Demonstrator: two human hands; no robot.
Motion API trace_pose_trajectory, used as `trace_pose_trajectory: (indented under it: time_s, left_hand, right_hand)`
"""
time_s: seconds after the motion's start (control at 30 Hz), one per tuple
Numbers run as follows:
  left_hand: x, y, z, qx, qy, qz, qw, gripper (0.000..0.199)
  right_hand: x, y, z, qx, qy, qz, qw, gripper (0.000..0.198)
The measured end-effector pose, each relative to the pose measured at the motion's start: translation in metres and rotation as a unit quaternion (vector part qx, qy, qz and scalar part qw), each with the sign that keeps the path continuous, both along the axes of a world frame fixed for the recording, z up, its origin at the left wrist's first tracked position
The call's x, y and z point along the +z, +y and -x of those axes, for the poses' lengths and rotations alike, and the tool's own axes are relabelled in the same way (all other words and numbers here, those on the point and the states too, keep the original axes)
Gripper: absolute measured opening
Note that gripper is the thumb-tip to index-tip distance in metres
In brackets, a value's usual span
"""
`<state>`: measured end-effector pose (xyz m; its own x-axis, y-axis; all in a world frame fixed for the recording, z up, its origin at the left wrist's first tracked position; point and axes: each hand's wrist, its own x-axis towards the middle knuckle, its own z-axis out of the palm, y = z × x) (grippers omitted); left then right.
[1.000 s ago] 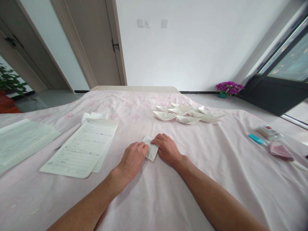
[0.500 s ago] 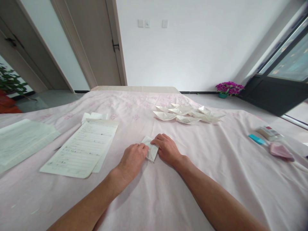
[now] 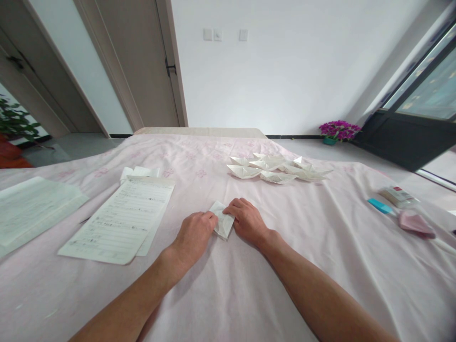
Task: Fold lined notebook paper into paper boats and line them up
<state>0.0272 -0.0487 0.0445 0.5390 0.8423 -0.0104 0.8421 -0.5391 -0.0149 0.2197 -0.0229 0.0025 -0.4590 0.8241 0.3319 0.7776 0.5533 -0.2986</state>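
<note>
A small folded sheet of paper [image 3: 223, 227], roughly diamond-shaped, lies on the pink cloth between my two hands. At its left edge, my left hand [image 3: 196, 232] grips it with bent fingers; the thumb is mostly hidden. My right hand [image 3: 246, 219] is closed on the right edge, its thumb and curled fingers over the paper's upper right side. Beyond the hands, to the right, sits a cluster of several folded paper boats [image 3: 276, 168].
Lined sheets with writing [image 3: 110, 221] lie to the left, and another paper stack [image 3: 35, 211] farther left. At the right are a blue object [image 3: 379, 205], a clear-wrapped packet [image 3: 399, 196] and a pink item [image 3: 416, 224]. The pink floral cloth [image 3: 270, 294] has wrinkles.
My left hand has shifted very slightly left along the folded paper, baring a little more of it. The right hand stays in place, and the boats have not moved.
</note>
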Motion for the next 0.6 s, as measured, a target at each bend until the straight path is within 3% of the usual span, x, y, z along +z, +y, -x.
trace_pose_trajectory:
  time_s: [0.6]
  left_hand:
    - [-0.0102, 0.0081, 0.0091, -0.004, -0.064, -0.002, 0.998, 0.031]
  right_hand:
    - [0.0008, -0.003, 0.0006, 0.003, -0.001, -0.003, 1.0, 0.039]
